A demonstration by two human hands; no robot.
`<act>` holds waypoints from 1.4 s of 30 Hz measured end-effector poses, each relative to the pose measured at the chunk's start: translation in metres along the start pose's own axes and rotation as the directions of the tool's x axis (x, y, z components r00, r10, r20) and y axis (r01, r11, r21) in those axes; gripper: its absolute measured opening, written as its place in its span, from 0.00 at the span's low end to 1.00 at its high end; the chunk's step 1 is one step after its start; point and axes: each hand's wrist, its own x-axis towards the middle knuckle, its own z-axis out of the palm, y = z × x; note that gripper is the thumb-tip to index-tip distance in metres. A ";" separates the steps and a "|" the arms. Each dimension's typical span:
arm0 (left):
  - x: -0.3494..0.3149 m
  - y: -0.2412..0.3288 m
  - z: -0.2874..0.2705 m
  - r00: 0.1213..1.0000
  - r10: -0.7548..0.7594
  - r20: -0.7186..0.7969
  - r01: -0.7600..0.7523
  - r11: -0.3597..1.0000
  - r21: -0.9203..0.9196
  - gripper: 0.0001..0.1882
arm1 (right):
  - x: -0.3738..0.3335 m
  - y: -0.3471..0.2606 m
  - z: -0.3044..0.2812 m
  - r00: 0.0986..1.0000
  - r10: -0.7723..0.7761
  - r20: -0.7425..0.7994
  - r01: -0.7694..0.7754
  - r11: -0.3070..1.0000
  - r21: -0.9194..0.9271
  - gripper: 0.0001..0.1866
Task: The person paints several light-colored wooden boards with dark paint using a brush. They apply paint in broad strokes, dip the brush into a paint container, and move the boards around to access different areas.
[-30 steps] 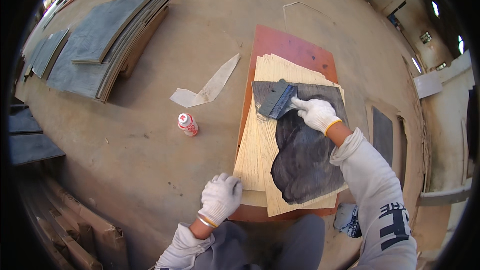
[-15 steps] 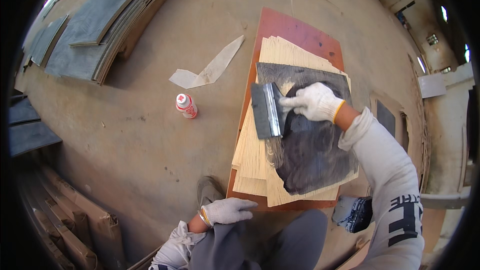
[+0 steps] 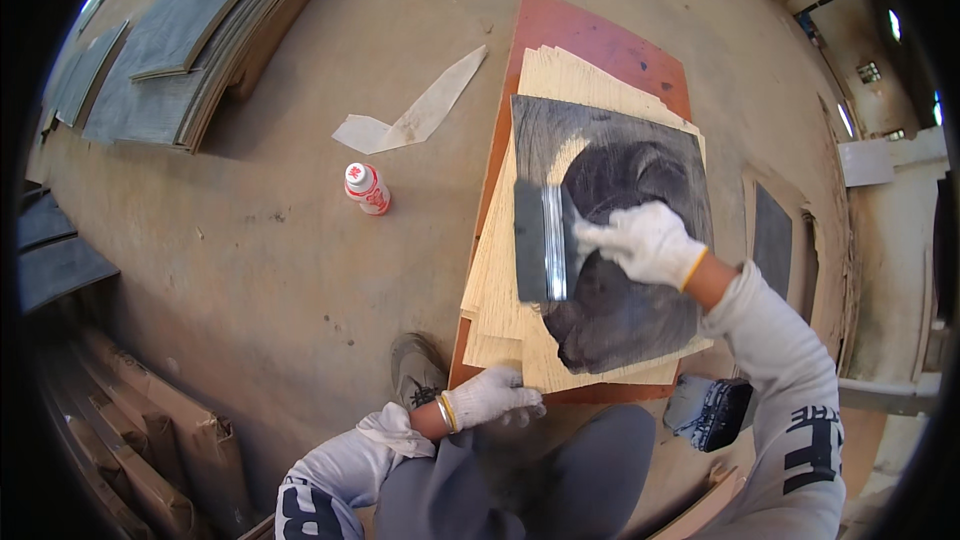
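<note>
My right hand [image 3: 652,243], in a white knit glove, is closed around the handle of a wide scraper [image 3: 542,243] with a dark blade and a shiny metal band. The blade lies across the left part of a wood-grain sheet [image 3: 640,335] coated in dark, wet paint. Bare pale streaks show near its far left and left edge. Under it, several pale wood-grain sheets [image 3: 492,292] are fanned out on a reddish-brown board [image 3: 590,25]. My left hand [image 3: 492,398], gloved too, is at the stack's near left corner, fingers loosely extended; whether it touches the sheets I cannot tell.
A paint-smeared tub [image 3: 708,412] stands right of my knee. On the floor to the left are a white-and-red bottle [image 3: 368,189] and a torn pale strip [image 3: 430,105]. Stacked grey panels [image 3: 200,40] lie far left, brown wrapped packs [image 3: 165,430] near left.
The scraper has come toward me along the painted sheet's left side, baring a pale streak behind it. My left hand has shifted right to the stack's near corner. The view has tilted slightly.
</note>
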 end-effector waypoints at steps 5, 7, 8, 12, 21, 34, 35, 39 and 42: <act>-0.030 -0.001 -0.005 0.973 0.166 -0.159 -0.197 0.958 -0.207 0.16 | -0.002 -0.021 -0.010 0.981 0.193 -0.010 -0.193 0.981 -0.002 0.20; -0.028 0.003 -0.005 0.954 0.212 -0.211 -0.272 0.909 -0.316 0.17 | 0.020 0.014 -0.013 0.942 0.321 -0.096 -0.324 0.946 -0.013 0.20; -0.027 0.005 -0.003 0.946 0.233 -0.224 -0.300 0.891 -0.340 0.17 | 0.023 0.025 -0.009 0.927 0.336 -0.169 -0.347 0.937 -0.040 0.20; -0.033 -0.001 -0.001 0.910 0.255 -0.326 -0.375 0.840 -0.391 0.20 | 0.006 -0.039 -0.011 0.988 0.152 0.022 -0.152 0.988 -0.016 0.23; -0.051 -0.007 -0.015 0.931 0.207 -0.300 -0.296 0.911 -0.289 0.23 | -0.001 0.000 -0.012 0.943 0.325 -0.074 -0.327 0.945 -0.014 0.19; -0.063 0.003 -0.016 0.871 0.169 -0.462 -0.228 0.971 -0.075 0.26 | 0.042 0.017 -0.033 0.928 0.364 0.086 -0.370 0.926 0.075 0.25; -0.060 0.007 -0.015 0.875 0.162 -0.456 -0.205 0.978 -0.047 0.25 | 0.034 0.017 -0.024 0.946 0.300 0.127 -0.308 0.950 0.051 0.25; -0.050 0.025 -0.006 0.900 0.155 -0.408 -0.150 0.988 0.046 0.20 | 0.024 0.085 -0.025 0.800 0.599 0.009 -0.591 0.787 0.178 0.26; -0.048 0.030 -0.007 0.889 0.156 -0.431 -0.134 0.988 0.083 0.17 | 0.018 0.065 -0.005 0.824 0.567 0.001 -0.553 0.803 0.224 0.25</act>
